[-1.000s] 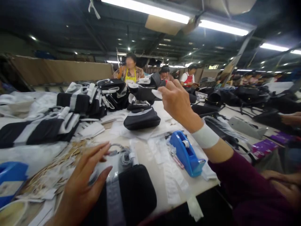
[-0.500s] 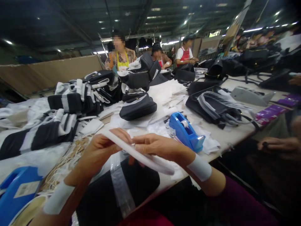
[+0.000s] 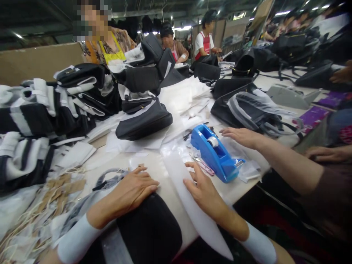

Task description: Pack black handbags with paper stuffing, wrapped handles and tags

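Observation:
My left hand (image 3: 134,190) lies over the top edge of a black bag (image 3: 150,229), its fingers stretched out and holding nothing. A clear plastic strip (image 3: 117,242) wraps around the bag. Beside it, a long white foam strip (image 3: 185,200) rests on the table, its near end hanging past the edge. My right hand (image 3: 205,190) is over the strip's right side with fingers apart; whether the fingertips touch it I cannot tell. Just beyond that hand stands a blue tape dispenser (image 3: 211,154) with a roll of tape, a pink-handled tool (image 3: 206,168) next to it.
From the right, a co-worker's hand (image 3: 242,137) reaches over behind the tape dispenser. Piled black bags (image 3: 143,121) with white wrapping fill the left and back. Brown tags with strings (image 3: 63,190) lie at left, white sheets (image 3: 184,91) in the middle. Several people work across the table.
Both hands held the white strip in the air; now it lies on the table and my hands are apart. The left came onto the bag. A co-worker's arm has reached in from the right.

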{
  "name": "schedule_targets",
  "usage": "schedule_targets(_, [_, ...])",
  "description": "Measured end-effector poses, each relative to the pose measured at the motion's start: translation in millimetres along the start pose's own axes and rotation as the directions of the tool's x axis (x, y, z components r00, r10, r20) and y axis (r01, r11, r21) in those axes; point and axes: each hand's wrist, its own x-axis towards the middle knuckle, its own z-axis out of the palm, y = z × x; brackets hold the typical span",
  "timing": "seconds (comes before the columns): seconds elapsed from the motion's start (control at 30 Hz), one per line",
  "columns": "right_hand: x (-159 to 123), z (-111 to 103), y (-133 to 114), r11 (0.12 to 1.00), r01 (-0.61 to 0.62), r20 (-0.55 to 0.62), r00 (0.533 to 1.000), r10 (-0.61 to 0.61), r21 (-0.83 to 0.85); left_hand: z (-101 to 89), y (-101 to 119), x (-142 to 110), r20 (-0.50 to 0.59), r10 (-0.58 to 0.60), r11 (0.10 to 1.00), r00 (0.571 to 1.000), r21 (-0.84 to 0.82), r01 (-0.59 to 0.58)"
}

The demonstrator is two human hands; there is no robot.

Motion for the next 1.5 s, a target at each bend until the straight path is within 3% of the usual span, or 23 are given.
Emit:
schedule_targets(0.23, [6,4,3,0.978,0.192,0.124,0.976,-0.182,-0.082,0.4,2,3,0.098,-0.059,0.997,0.993,-0.047,0.064])
schedule_targets(0.53, [13,4,17,0.991,0.135,0.212,0.969,-0.129,-0.011,0.5,-5,-3,0.172,-0.085,0.984,0.982,-0.143,0.11])
schedule_targets(0.7, [23,7,13,0.992,0.115,0.233,0.965,-0.124,0.052,0.0,-5,-2,0.15,-0.074,0.973,0.986,-0.205,0.105])
schedule_targets(1.0, [47,51,4,0.993,0.034,0.33,0.941,-0.071,0.116,4.4,-3,-11,0.022,-0.063,0.984,0.998,-0.169,0.065])
schedule_targets(1.13, [46,60,5,0.989,0.011,0.44,0.895,-0.077,0.149,3.5,0,-12,-0.008,-0.093,0.984,0.996,-0.155,0.09])
schedule_targets(1.27, [42,68,3,0.984,0.009,0.454,0.886,-0.089,0.176,3.1,7,-14,-0.075,-0.111,0.984,0.991,-0.149,0.099])
schedule_targets(1.4, [54,93,14,0.976,0.099,0.479,0.859,-0.182,0.193,24.2,-2,-16,-0.287,-0.027,0.999,0.958,0.01,0.031])
schedule_targets(1.5, [71,113,19,0.954,0.283,0.443,0.846,-0.296,0.097,47.9,-21,-14,-0.422,0.118,0.976,0.899,0.214,-0.028])
